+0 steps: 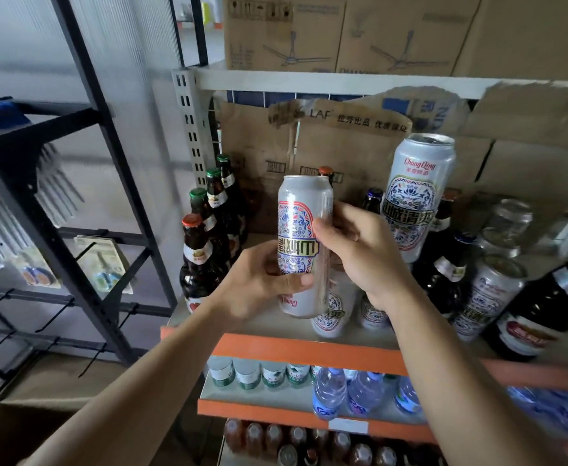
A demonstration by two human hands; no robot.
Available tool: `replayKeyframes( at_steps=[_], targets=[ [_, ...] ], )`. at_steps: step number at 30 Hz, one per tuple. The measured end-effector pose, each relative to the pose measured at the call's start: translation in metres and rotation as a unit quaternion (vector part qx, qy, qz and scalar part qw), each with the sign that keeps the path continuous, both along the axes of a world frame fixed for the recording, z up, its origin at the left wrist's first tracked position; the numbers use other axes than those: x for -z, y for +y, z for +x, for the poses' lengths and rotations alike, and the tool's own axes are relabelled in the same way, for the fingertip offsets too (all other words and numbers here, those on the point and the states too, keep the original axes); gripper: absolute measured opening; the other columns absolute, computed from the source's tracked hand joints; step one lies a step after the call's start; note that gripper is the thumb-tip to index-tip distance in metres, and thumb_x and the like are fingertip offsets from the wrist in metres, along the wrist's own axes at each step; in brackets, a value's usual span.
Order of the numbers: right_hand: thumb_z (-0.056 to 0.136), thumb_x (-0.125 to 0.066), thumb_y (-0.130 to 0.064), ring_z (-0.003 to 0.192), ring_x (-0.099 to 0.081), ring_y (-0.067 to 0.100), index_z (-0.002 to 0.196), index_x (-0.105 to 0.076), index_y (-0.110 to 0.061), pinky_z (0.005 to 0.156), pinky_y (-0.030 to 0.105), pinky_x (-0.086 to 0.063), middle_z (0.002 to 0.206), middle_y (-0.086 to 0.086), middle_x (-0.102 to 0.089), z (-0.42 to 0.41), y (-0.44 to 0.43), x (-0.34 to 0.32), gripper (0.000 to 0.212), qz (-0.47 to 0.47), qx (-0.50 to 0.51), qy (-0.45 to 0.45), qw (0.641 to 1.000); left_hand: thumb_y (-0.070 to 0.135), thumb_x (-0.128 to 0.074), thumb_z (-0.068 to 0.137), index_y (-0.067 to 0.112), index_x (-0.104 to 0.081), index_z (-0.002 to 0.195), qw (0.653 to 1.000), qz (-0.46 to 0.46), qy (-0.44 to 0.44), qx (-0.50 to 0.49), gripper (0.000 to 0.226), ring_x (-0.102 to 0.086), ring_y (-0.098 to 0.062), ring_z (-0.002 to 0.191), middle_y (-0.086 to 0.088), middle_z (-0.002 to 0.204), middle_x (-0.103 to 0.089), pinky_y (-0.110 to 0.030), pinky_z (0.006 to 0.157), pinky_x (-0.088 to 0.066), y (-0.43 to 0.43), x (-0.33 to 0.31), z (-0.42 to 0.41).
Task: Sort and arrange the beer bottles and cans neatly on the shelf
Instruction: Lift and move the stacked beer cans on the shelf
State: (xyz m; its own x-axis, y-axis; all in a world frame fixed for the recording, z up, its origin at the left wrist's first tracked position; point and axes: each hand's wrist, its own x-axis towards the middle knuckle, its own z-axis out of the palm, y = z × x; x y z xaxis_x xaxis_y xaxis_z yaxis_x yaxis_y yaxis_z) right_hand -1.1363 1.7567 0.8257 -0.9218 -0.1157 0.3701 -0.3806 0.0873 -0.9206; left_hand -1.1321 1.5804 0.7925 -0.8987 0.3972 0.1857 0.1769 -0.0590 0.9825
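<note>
Currently can (304, 230) held inverted in front of the shelf (309, 353), left hand (259, 280) curled round its lower half, right hand (360, 253) wrapped on its side. Advise: turn upright, label forward, then seat beside the cans (488, 297).

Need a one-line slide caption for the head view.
An upside-down silver beer can held by the left hand and right hand in front of the orange-edged shelf.

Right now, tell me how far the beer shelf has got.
Done: brown bottles stand in a row at the left of the shelf. In hand: left hand and right hand hold one silver can, upside down. Left: the right side, where cans and dark bottles stand mixed.
</note>
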Motion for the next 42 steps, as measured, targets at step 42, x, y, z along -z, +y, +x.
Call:
replayKeyframes(
  at_steps=[42],
  targets=[
    [0.074, -0.075, -0.027, 0.087, -0.073, 0.027, 0.087, -0.073, -0.010, 0.083, 0.052, -0.057, 0.087, 0.006, -0.077, 0.003, 0.016, -0.010, 0.021, 0.000, 0.086, -0.007, 0.996, 0.047, -0.086, 0.060, 0.018, -0.060, 0.116, 0.991, -0.082, 0.069, -0.075, 0.067, -0.069, -0.029, 0.101, -0.005, 0.107, -0.072, -0.056, 0.090, -0.052, 0.024, 0.000, -0.006]
  ],
)
